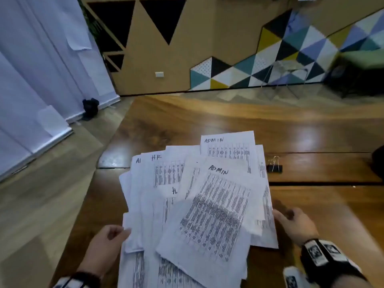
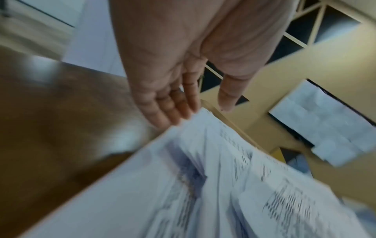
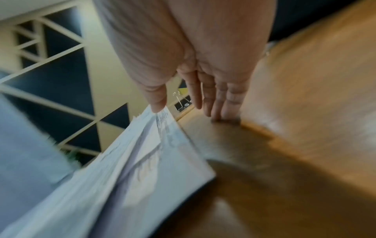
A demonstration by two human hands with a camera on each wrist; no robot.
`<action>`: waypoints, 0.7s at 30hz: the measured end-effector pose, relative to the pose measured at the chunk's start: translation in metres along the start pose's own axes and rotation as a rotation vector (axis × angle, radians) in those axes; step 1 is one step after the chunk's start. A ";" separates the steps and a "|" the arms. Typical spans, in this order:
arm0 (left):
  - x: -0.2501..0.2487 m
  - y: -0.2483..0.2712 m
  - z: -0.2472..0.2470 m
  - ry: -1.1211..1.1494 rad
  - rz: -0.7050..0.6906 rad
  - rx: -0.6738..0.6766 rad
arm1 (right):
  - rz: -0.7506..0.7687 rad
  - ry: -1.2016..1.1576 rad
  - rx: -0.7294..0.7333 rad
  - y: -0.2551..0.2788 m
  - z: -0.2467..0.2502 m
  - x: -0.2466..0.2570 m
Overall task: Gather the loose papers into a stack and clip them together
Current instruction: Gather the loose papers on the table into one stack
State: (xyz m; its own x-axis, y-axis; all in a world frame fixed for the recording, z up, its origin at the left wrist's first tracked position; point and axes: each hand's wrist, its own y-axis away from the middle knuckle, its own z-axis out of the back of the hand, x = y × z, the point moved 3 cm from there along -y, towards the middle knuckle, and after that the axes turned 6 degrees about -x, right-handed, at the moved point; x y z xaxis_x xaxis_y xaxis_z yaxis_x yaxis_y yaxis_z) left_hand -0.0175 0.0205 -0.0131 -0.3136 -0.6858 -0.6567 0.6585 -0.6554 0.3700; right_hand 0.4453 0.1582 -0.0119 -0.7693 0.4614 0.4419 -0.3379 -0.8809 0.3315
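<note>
Several loose printed papers (image 1: 207,204), some headed ADMIN or HR, lie fanned in a messy overlapping pile on the wooden table (image 1: 207,121). My left hand (image 1: 116,235) is at the pile's left edge; in the left wrist view its straight fingers (image 2: 173,111) touch the edge of the papers (image 2: 203,185). My right hand (image 1: 284,217) is at the right edge, with the thumb (image 3: 157,104) on the papers (image 3: 132,161) and the fingertips on the table. A black binder clip (image 1: 274,167) (image 3: 183,103) stands just right of the pile's far end, apart from both hands.
The table's left edge (image 1: 108,146) runs close to the pile, with the floor below it. Dark seams (image 1: 322,183) cross the tabletop to the right. A dark object (image 1: 378,163) sits at the right frame edge. Bare wood lies beyond the papers.
</note>
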 end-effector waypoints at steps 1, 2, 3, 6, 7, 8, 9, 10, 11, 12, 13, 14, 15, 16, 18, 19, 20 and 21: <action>-0.010 -0.009 -0.008 -0.003 0.010 -0.006 | -0.036 -0.079 -0.005 -0.008 -0.006 0.007; -0.018 -0.015 -0.014 -0.042 0.018 0.004 | -0.075 -0.143 -0.001 -0.013 -0.008 0.011; -0.025 -0.022 -0.021 -0.068 0.014 0.021 | -0.074 -0.209 0.011 -0.019 -0.013 0.016; -0.038 -0.033 -0.039 -0.043 0.046 0.026 | -0.063 -0.363 0.076 -0.022 -0.025 0.032; -0.038 -0.035 -0.043 -0.019 0.050 0.020 | -0.070 -0.435 0.100 -0.023 -0.030 0.033; -0.043 -0.035 -0.047 -0.021 0.039 0.017 | -0.060 -0.472 0.114 -0.021 -0.034 0.035; -0.045 -0.036 -0.049 -0.027 0.019 0.011 | -0.028 -0.461 0.110 -0.021 -0.037 0.037; -0.048 -0.037 -0.050 -0.041 -0.001 -0.005 | 0.000 -0.427 0.106 -0.022 -0.040 0.037; -0.049 -0.038 -0.051 -0.046 -0.021 -0.021 | 0.014 -0.417 0.114 -0.022 -0.043 0.035; -0.051 -0.037 -0.050 -0.055 -0.040 -0.034 | 0.015 -0.435 0.134 -0.020 -0.044 0.036; -0.050 -0.037 -0.048 -0.045 -0.051 -0.043 | 0.010 -0.468 0.168 -0.019 -0.046 0.033; -0.050 -0.036 -0.046 -0.027 -0.050 -0.051 | 0.001 -0.500 0.204 -0.018 -0.045 0.030; -0.048 -0.036 -0.043 0.008 -0.037 -0.064 | -0.019 -0.529 0.236 -0.017 -0.043 0.025; -0.047 -0.034 -0.038 0.045 -0.016 -0.081 | -0.037 -0.554 0.268 -0.016 -0.040 0.021; -0.040 -0.034 -0.030 0.086 0.046 -0.097 | -0.062 -0.571 0.333 -0.016 -0.033 0.010; -0.036 -0.034 -0.028 0.077 0.078 -0.093 | -0.070 -0.561 0.379 -0.016 -0.029 0.006; -0.032 -0.033 -0.027 0.061 0.105 -0.082 | -0.075 -0.534 0.439 -0.014 -0.026 0.004; -0.029 -0.033 -0.028 0.044 0.118 -0.066 | -0.072 -0.491 0.491 -0.011 -0.024 0.004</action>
State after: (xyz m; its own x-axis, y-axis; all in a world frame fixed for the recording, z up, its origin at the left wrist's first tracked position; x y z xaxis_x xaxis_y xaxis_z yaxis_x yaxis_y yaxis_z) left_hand -0.0110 0.0705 -0.0245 -0.2015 -0.7417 -0.6398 0.7331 -0.5474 0.4036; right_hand 0.4333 0.1672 -0.0340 -0.3809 0.6132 0.6920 -0.0052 -0.7499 0.6616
